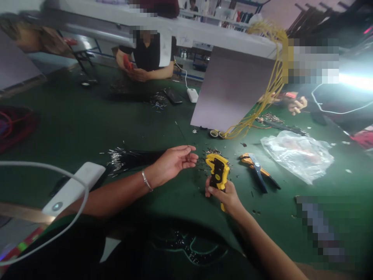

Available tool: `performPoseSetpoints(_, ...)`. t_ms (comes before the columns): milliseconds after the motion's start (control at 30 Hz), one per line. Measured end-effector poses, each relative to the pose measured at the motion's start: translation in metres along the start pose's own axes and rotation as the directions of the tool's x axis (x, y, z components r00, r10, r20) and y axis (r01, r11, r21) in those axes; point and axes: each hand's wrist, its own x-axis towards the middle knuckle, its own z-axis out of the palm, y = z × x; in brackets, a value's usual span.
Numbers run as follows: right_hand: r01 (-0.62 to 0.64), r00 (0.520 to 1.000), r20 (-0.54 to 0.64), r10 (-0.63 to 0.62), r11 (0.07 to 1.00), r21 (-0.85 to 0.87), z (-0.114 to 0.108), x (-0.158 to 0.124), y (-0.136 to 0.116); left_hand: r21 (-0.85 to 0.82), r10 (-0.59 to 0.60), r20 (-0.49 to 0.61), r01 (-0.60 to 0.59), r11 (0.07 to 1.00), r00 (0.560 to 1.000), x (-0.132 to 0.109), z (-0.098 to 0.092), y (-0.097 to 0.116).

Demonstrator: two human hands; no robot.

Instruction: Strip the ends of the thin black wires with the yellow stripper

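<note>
My left hand (176, 161) is raised over the green table, its thumb and fingertips pinched on a thin black wire (182, 133) that points up and away. My right hand (225, 194) is wrapped round the handles of a yellow and black wire stripper (218, 171), its head pointing away from me. The wire stands apart from the tool's jaws. Behind the stripper lie scattered small wire ends (214, 151). A bundle of black wires (140, 157) with bare metal tips rests left of my left hand.
Orange and blue pliers (256, 171) lie at right, near a clear plastic bag (298, 153). Yellow wires (269, 93) hang from the shelf beside a grey panel (233, 89). A white power strip (75, 186) and cable sit at left. Two co-workers' hands (140, 74) are across the table.
</note>
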Motion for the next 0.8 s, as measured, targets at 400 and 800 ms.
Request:
performPoseSetpoints(400, -0.125, 0.963, 0.259, 0.077, 0.977, 0.173, -0.01, -0.001, -0.003, -0.008, -0.04, -0.02, 0.04, 0.999, 0.999, 0.003, -0.005, 0.021)
performPoseSetpoints(800, -0.204, 0.884, 0.464, 0.053, 0.938, 0.28, 0.002, -0.005, -0.005, -0.132, -0.201, 0.024, 0.202, 0.97, 0.979, 0.001, 0.003, 0.014)
